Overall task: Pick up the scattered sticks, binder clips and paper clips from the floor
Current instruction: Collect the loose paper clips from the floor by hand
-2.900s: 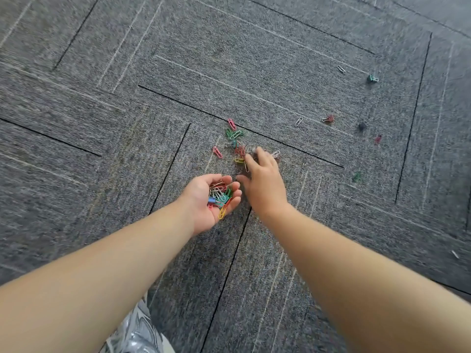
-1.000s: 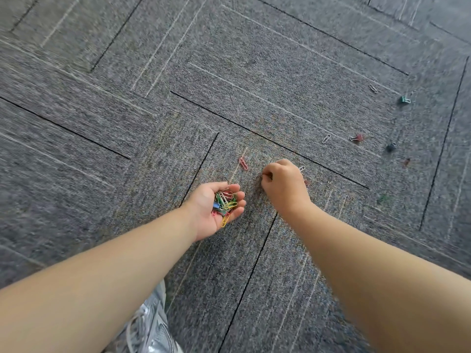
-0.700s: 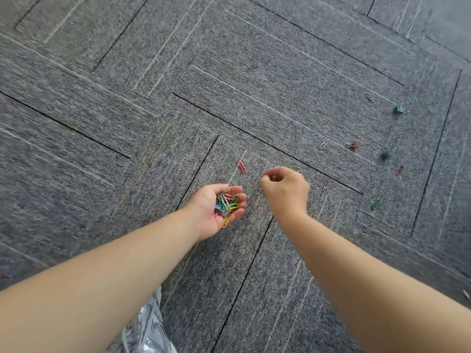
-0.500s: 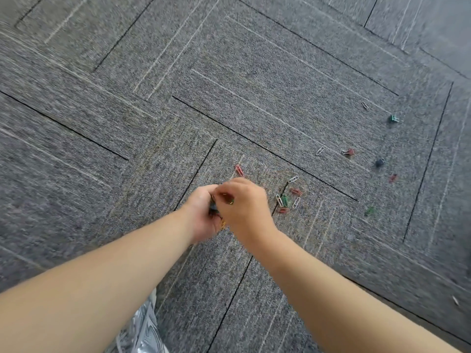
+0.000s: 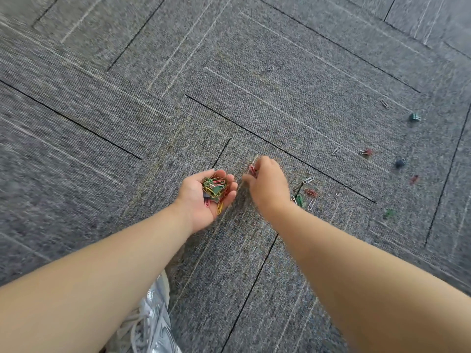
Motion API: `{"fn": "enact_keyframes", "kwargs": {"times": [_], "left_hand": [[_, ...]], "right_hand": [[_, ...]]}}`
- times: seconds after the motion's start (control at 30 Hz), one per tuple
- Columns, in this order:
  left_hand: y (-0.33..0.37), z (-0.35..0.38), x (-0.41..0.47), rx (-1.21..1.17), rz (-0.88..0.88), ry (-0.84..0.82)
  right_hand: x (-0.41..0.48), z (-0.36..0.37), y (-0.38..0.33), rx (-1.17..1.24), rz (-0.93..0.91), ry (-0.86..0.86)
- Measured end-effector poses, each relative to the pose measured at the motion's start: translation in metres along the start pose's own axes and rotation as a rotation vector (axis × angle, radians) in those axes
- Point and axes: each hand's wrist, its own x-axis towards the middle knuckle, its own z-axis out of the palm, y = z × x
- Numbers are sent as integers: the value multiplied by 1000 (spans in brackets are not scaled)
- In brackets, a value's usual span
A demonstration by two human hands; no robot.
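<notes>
On the floor (image 5: 280,80), just beyond the cupped left hand (image 5: 204,197) heaped with paper clips (image 5: 214,188): right hand (image 5: 267,186) closing fingertips on a red clip (image 5: 252,170). Best pinched low, lifted clear of carpet pile, then dropped into the palm. Binder clips (image 5: 400,163) well apart, rightward.

The grey carpet-tile floor (image 5: 254,72) is matt, rough, ribbed woven cloth with thin pale lines and dark seams. The heap of coloured wire paper clips (image 5: 214,187) cupped in the left hand (image 5: 204,197) looks smooth and plastic-coated, in green, yellow and red. A bare silver wire paper clip (image 5: 336,150) glints like metal. The silvery-white lace-up shoe (image 5: 150,324) has a glossy, crinkled sheen.
</notes>
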Motion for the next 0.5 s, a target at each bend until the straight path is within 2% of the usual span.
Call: {"fn": "enact_keyframes", "kwargs": {"times": [0.07, 0.13, 0.2, 0.37, 0.5], "left_hand": [[-1, 1, 0, 49, -1, 15], [-3, 0, 2, 88, -11, 23], [-4, 0, 1, 92, -9, 24], [-6, 1, 0, 81, -17, 79], [-3, 4, -2, 128, -30, 107]], "right_hand": [[2, 0, 6, -175, -108, -8], [2, -3, 13, -254, -140, -31], [-2, -6, 20, -227, -133, -38], [-6, -8, 17, 22, -118, 7], [3, -7, 8, -142, -235, -13]]}}
